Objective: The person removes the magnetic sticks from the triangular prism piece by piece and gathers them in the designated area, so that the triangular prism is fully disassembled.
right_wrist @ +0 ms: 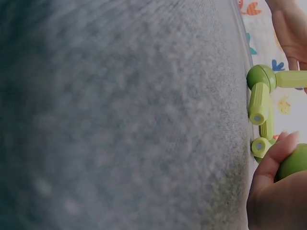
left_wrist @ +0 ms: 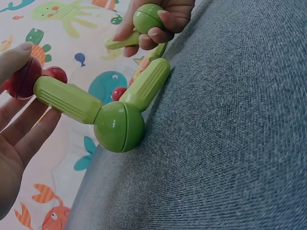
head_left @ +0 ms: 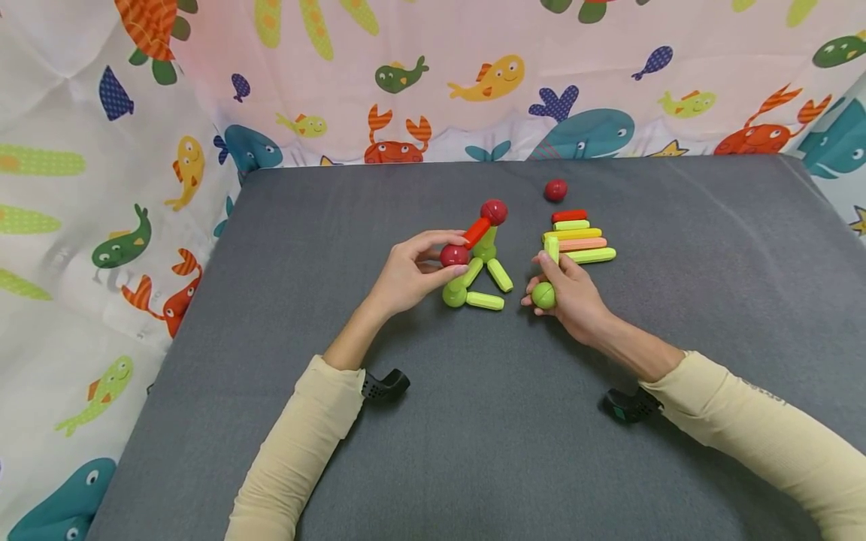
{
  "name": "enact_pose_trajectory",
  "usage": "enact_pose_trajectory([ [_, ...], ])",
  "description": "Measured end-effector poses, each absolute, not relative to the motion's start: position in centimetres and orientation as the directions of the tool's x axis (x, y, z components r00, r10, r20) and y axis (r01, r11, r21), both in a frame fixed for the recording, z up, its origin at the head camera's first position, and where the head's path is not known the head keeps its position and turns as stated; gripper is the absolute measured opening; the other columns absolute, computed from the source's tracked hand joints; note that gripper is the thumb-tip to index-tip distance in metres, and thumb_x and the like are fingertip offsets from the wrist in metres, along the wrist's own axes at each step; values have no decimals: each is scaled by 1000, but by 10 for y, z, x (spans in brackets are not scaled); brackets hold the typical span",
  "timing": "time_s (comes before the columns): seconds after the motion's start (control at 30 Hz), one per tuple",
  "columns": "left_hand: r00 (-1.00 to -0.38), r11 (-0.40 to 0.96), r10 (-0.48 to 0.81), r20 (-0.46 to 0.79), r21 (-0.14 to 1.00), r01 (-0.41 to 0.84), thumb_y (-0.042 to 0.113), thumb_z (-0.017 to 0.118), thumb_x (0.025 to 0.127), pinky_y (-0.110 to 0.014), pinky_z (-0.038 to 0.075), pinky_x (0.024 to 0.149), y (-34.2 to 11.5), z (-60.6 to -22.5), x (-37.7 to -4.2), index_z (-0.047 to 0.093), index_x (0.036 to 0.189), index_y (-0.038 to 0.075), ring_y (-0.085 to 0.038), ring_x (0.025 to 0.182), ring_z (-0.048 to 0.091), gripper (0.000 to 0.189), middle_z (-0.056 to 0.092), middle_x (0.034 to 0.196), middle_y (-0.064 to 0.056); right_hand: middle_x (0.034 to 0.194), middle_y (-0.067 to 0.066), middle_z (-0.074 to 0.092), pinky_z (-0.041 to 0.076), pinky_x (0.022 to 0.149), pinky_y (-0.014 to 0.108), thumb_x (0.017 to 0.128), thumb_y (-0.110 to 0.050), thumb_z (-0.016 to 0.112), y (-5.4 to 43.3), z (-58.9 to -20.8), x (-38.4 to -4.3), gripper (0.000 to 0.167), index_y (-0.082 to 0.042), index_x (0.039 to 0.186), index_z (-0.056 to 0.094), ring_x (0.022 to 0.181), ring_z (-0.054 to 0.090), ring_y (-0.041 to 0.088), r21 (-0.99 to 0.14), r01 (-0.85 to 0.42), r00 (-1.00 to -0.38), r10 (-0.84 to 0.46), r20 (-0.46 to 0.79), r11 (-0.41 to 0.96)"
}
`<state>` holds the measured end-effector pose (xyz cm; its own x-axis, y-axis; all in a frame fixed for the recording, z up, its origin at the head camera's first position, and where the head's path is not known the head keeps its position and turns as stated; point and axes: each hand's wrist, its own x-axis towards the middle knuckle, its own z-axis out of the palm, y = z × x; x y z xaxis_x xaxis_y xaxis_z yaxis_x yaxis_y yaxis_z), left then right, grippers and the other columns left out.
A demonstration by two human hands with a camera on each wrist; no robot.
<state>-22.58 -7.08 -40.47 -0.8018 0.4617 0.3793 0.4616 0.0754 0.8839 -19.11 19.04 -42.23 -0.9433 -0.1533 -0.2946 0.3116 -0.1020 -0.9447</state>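
Note:
My left hand (head_left: 409, 272) pinches a red ball (head_left: 454, 256) between thumb and fingers, at an upper corner of a frame of magnetic-looking sticks and balls. A red stick (head_left: 476, 233) joins it to another red ball (head_left: 494, 212). Below, two green balls (head_left: 454, 294) rest on the table, linked by a green stick; from each a free green stick (head_left: 485, 301) points outward. In the left wrist view, a green upright stick (left_wrist: 69, 100) rises from the near ball to the held one. Right of the frame, my right hand (head_left: 576, 299) holds a green ball (head_left: 543, 295) with a green stick (head_left: 552, 249) attached.
Beyond my right hand lies a row of loose sticks: red (head_left: 569, 216), light green, yellow (head_left: 572, 235), pink and green (head_left: 592, 256). A loose red ball (head_left: 556, 190) sits behind them. Sea-animal printed fabric (head_left: 440, 113) borders the grey table (head_left: 473, 436) at the back and left.

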Motion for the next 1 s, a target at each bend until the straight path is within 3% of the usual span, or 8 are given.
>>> enact_pose_trajectory([
  [0.23,-796,64,467,385,884,464,4,73,83,-34,55,79,-68,-406,-227,64,117,3,-19,94,64,35,59,124,-4,76,3,58,47,52,22,98,-43,47,201,-420,-196,63,0,141,30,63,61,14,-937,328,-935,-180,-304,-121],
  [0.5,-800,56,466,378,890,453,0,73,82,-35,54,80,-67,-403,-226,64,116,0,-23,96,64,35,58,126,-11,78,3,55,43,57,26,102,-32,43,227,-416,-201,46,-8,139,30,66,54,16,-903,415,-876,-317,-364,-112],
  [0.63,-811,81,459,362,892,444,-6,71,82,-39,54,81,-67,-393,-220,62,115,-6,-26,97,63,34,57,126,-17,76,4,57,43,56,26,101,-31,46,239,-416,-202,46,-10,139,31,66,56,17,-883,453,-849,-360,-386,-123],
  [0.7,-815,85,459,354,896,437,-6,70,82,-41,53,82,-67,-388,-216,62,115,-7,-28,97,63,34,57,126,-18,77,4,57,43,55,26,100,-33,49,245,-415,-202,49,-9,139,32,66,56,16,-892,446,-846,-360,-393,-76],
  [0.9,-812,70,456,363,896,439,-5,71,82,-44,53,82,-68,-398,-221,62,117,-5,-28,98,63,36,57,127,-17,95,3,57,45,55,27,96,-38,55,263,-415,-205,58,-3,139,42,68,60,14,-913,333,-868,-303,-394,234],
  [1.0,-805,62,457,377,890,452,-2,72,82,-40,53,82,-69,-403,-224,63,117,-2,-24,99,62,36,58,127,-13,97,4,61,45,54,27,96,-37,56,271,-416,-206,54,-3,136,42,68,60,15,-909,324,-864,-309,-397,262],
])
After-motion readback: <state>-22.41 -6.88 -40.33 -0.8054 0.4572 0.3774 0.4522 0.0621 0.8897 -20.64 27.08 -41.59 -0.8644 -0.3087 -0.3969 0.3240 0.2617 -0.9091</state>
